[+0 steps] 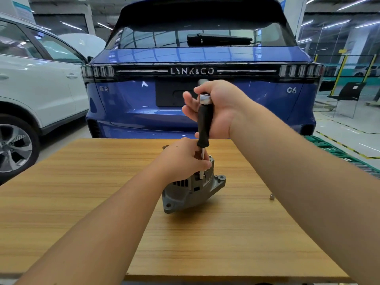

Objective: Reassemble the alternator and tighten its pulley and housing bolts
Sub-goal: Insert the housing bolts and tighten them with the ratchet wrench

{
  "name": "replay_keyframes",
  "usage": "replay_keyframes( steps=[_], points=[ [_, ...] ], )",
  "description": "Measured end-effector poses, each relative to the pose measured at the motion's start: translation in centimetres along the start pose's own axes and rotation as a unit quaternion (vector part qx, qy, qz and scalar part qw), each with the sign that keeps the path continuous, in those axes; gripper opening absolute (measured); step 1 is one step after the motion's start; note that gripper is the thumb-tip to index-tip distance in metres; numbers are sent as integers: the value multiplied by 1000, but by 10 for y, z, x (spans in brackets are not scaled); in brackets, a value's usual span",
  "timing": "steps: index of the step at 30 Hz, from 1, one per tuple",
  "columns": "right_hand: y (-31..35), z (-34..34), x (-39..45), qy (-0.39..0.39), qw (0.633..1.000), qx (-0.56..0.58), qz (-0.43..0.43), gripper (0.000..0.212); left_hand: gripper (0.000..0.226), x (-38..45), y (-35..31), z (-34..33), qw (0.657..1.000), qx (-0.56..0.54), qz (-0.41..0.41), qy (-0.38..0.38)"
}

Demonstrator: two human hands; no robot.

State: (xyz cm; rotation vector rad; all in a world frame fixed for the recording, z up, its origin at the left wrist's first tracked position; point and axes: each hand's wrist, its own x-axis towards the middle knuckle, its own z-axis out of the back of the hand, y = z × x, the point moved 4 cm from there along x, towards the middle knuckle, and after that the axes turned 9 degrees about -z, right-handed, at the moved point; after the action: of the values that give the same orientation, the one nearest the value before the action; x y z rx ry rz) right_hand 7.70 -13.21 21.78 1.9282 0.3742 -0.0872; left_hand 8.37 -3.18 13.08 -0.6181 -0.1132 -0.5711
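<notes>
A grey cast alternator [191,192] lies tilted on the wooden table [102,182], mounting ears toward me and to the right. A driver with a black handle [204,126] and a chrome cap stands upright over it, its thin steel shaft reaching down into the housing. My right hand [218,108] holds the top of the handle, fingers partly spread behind it. My left hand [185,161] grips the top of the alternator around the shaft's lower end, hiding the pulley side and the bolt under the tip.
A small metal socket or bolt [272,196] stands loose on the table to the right. Behind the table is the rear of a blue car [144,112], with a white car [41,83] on the left. A green grated tray [339,153] lies on the floor at right.
</notes>
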Motion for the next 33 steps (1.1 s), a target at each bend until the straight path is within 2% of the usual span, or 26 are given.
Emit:
replay_keyframes(
  steps=[1,3,7,9,10,11,13,16,17,19,22,25,29,33],
  points=[
    [-3,1,2,-8,999,37,14,20,10,0,0,0,1000,-1,-1,-2],
    [-7,5,7,-18,995,79,55,10,12,1,2,1,1000,-8,-1,-9],
    [-17,10,9,-19,970,150,192,28,12,2,3,0,1000,-11,3,-6],
    [-22,13,7,-25,949,141,280,26,7,3,3,0,1000,-13,6,7],
    [-24,14,4,-47,936,95,336,22,6,3,3,0,1000,-18,8,10],
    [-26,15,0,-81,910,23,405,17,6,3,2,1,1000,-19,9,13],
    [-29,17,-11,-144,811,-143,548,3,9,4,0,0,1000,-7,0,27],
    [-32,10,-17,-198,645,-339,656,19,7,5,-2,-2,999,24,-23,43],
    [-31,7,-18,-198,608,-381,668,22,8,5,-2,-2,998,28,-25,42],
    [-25,2,-20,-161,578,-439,669,27,13,5,0,-1,999,27,-23,36],
    [-20,7,-18,-74,600,-512,610,40,15,5,3,0,999,16,-14,30],
    [-13,21,-15,-50,610,-561,558,44,17,6,3,-2,999,11,1,36],
    [3,21,-18,-31,590,-605,534,41,24,6,3,-3,999,6,14,38],
    [16,6,-22,-45,539,-684,489,36,21,3,-1,-2,999,-4,7,38]
  ],
)
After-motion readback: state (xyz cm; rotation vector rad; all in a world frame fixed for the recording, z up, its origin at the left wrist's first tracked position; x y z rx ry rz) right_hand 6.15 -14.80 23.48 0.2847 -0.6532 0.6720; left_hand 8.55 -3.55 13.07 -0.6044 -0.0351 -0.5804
